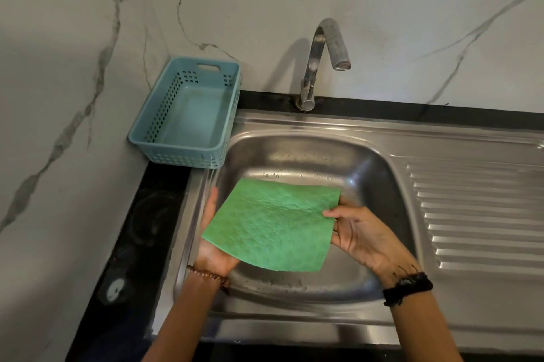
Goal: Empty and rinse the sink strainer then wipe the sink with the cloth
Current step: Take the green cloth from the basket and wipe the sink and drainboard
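While the blue basket (pixel 184 114) is sitting at the far left by the marble wall, we are holding the green cloth (pixel 272 224) spread flat over the sink (pixel 379 173) bowl. Our left hand (pixel 210 239) is lying open, palm up, under its left edge — our right hand (pixel 357 233) is pinching its right edge. The strainer is hidden beneath the cloth — the tap (pixel 319 61) is standing behind, at the far rim.
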Demonstrator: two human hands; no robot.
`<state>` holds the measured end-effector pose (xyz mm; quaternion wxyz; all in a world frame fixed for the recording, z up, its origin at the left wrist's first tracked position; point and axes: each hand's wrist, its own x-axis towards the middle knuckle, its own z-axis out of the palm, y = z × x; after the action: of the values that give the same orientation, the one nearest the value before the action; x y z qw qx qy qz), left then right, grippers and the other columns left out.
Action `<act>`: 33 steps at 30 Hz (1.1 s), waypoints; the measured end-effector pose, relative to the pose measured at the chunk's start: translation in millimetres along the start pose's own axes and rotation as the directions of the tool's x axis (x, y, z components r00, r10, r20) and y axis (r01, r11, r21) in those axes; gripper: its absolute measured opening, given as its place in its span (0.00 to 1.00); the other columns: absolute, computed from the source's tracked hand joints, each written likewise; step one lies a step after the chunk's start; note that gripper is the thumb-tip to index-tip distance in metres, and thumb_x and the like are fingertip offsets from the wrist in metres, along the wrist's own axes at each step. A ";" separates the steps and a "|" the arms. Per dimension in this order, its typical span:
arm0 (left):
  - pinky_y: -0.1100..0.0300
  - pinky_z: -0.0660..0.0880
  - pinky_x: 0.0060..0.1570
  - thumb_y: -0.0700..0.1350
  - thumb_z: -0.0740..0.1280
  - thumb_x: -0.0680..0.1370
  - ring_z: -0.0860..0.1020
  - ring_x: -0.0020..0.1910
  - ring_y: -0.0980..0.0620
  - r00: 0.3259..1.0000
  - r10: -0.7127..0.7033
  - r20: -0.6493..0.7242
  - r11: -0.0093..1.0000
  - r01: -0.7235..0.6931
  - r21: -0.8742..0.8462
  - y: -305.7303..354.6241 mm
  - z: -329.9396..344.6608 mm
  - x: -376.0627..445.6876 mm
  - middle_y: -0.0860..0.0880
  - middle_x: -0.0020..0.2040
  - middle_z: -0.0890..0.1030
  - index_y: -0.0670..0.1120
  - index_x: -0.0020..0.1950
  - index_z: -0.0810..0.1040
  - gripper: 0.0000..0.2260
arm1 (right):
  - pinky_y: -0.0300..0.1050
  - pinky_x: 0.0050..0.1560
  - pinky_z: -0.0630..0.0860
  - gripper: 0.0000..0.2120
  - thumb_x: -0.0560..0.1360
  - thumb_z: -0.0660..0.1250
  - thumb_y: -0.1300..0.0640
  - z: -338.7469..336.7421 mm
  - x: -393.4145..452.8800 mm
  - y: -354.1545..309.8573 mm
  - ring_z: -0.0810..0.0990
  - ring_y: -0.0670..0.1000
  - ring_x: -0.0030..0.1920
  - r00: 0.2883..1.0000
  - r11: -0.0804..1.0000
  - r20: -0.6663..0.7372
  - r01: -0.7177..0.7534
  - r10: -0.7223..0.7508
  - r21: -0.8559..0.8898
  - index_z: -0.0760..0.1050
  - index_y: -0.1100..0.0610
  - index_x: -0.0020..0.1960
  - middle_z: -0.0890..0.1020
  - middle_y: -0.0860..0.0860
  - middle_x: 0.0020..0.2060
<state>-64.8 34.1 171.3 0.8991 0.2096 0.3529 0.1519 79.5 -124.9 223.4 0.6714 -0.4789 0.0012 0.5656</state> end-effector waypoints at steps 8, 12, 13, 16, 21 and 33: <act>0.60 0.81 0.38 0.34 0.64 0.72 0.83 0.42 0.51 0.930 0.308 0.200 0.805 -0.367 0.467 46.8 29.9 -3.9 0.50 0.42 0.85 0.47 0.47 0.78 0.10 | 0.39 0.40 0.81 0.19 0.66 0.66 0.69 -6.3 -11.6 -28.8 0.85 0.48 0.47 0.934 0.864 0.029 0.341 -0.356 -0.370 0.80 0.53 0.53 0.86 0.49 0.46; 0.61 0.80 0.38 0.31 0.63 0.72 0.83 0.39 0.57 0.862 0.412 0.295 0.705 -0.507 0.495 57.2 43.0 -10.1 0.54 0.39 0.86 0.49 0.41 0.80 0.14 | 0.36 0.41 0.81 0.13 0.67 0.66 0.68 -4.7 -11.9 -37.4 0.85 0.46 0.47 0.879 0.834 0.005 0.454 -0.477 -0.314 0.85 0.54 0.42 0.87 0.48 0.45; 0.61 0.80 0.39 0.29 0.61 0.73 0.83 0.40 0.56 0.859 0.418 0.297 0.697 -0.513 0.502 56.3 44.2 -9.2 0.54 0.40 0.86 0.49 0.38 0.80 0.16 | 0.36 0.43 0.81 0.14 0.70 0.64 0.70 -4.3 -9.4 -35.1 0.84 0.45 0.47 0.873 0.826 -0.018 0.455 -0.488 -0.332 0.84 0.55 0.42 0.86 0.47 0.46; 0.63 0.79 0.40 0.28 0.56 0.75 0.83 0.43 0.55 0.849 0.430 0.306 0.675 -0.528 0.516 51.5 46.8 -8.0 0.53 0.41 0.86 0.50 0.27 0.75 0.23 | 0.34 0.41 0.80 0.15 0.75 0.59 0.70 -5.0 -3.3 -26.8 0.84 0.44 0.45 0.861 0.810 -0.059 0.450 -0.506 -0.377 0.81 0.56 0.48 0.86 0.45 0.44; 0.65 0.78 0.31 0.39 0.57 0.80 0.81 0.34 0.60 0.870 0.447 0.209 0.683 -0.483 0.549 48.0 46.1 -8.8 0.56 0.36 0.84 0.50 0.41 0.75 0.12 | 0.37 0.35 0.80 0.14 0.78 0.60 0.55 -8.7 -1.2 -21.4 0.84 0.43 0.38 0.881 0.823 -0.073 0.403 -0.467 -0.400 0.84 0.48 0.43 0.86 0.46 0.37; 0.57 0.78 0.40 0.45 0.59 0.79 0.80 0.44 0.51 0.978 0.193 -0.075 0.778 -0.106 0.619 39.5 34.5 -8.9 0.47 0.48 0.81 0.46 0.53 0.77 0.09 | 0.39 0.34 0.81 0.07 0.75 0.62 0.60 -13.7 10.0 -11.7 0.85 0.45 0.37 0.979 0.955 -0.126 0.122 -0.161 -0.272 0.79 0.54 0.49 0.85 0.50 0.40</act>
<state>-52.0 55.2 218.4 0.7420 0.5058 0.4248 0.1142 99.4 -125.0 218.2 0.6389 -0.6027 -0.0586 0.4745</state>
